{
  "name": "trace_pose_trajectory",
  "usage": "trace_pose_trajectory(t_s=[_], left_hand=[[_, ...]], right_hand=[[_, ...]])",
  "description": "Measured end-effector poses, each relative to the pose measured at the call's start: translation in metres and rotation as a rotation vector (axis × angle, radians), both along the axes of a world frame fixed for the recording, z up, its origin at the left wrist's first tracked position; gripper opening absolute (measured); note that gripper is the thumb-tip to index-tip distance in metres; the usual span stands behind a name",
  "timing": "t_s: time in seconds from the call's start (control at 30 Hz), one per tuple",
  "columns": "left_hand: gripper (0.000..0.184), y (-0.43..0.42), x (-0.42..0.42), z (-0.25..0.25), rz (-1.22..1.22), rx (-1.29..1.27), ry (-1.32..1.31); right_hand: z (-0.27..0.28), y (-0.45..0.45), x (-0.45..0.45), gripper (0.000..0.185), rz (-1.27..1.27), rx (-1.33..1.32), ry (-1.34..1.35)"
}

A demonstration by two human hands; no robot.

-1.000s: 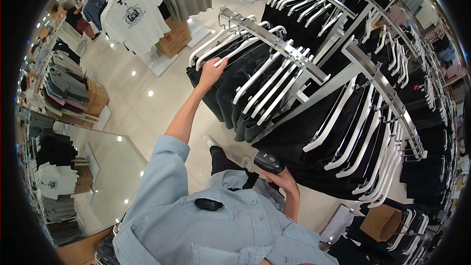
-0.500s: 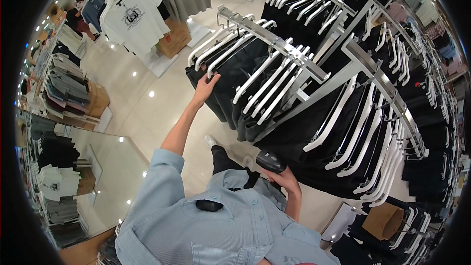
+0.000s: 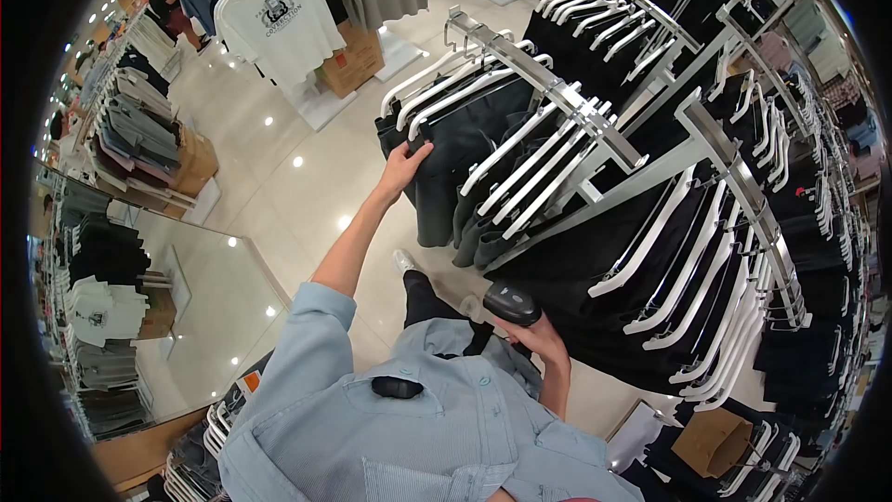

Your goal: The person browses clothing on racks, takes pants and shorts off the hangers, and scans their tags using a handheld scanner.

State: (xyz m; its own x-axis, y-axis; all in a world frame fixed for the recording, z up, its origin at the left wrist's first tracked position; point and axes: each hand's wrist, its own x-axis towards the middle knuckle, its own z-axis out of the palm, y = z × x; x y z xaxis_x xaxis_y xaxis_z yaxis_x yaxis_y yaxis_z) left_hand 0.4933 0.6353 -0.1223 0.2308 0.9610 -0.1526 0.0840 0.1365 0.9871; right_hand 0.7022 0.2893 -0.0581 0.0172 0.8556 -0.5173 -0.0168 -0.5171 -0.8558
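Note:
My left hand (image 3: pixel 406 167) is closed on the waistband edge of dark trousers (image 3: pixel 465 144), just below the end of a white hanger (image 3: pixel 455 100). These trousers hang among several dark garments from a metal rack arm (image 3: pixel 548 84). Lower down, my right hand (image 3: pixel 539 339) is wrapped round a black handheld scanner (image 3: pixel 512 303), whose rounded head points up and left. Black garments (image 3: pixel 576 288) on white hangers hang just right of the scanner.
A white printed T-shirt (image 3: pixel 279 19) hangs at the upper left, beside a cardboard box (image 3: pixel 353 60). A mirror (image 3: pixel 200 307) stands at the left. A brown paper bag (image 3: pixel 711 443) is at the lower right. A person (image 3: pixel 169 7) is in the far upper left.
My left hand has moved from the hanger down to the trousers' waistband. The view has shifted, so the racks appear further right. My right hand still holds the scanner.

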Motion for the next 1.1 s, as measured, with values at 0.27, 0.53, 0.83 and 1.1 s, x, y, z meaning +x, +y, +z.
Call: trace_pose_trajectory(t_s=[0.27,0.53,0.83,1.1], left_hand=[[0.039,0.002,-0.002,-0.005,-0.041,-0.182,-0.217],[0.041,-0.002,0.000,-0.004,-0.044,-0.198,-0.167],[0.039,-0.008,0.006,-0.005,-0.060,-0.152,-0.035],[0.032,-0.023,0.005,-0.009,-0.225,-0.034,0.186]], right_hand=[[-0.004,-0.007,0.006,0.034,-0.036,-0.040,-0.017],[-0.006,-0.011,0.009,0.031,-0.023,-0.021,-0.009],[-0.013,-0.015,0.010,0.037,-0.033,-0.036,-0.012],[-0.006,-0.019,0.010,0.042,-0.042,-0.060,-0.031]])
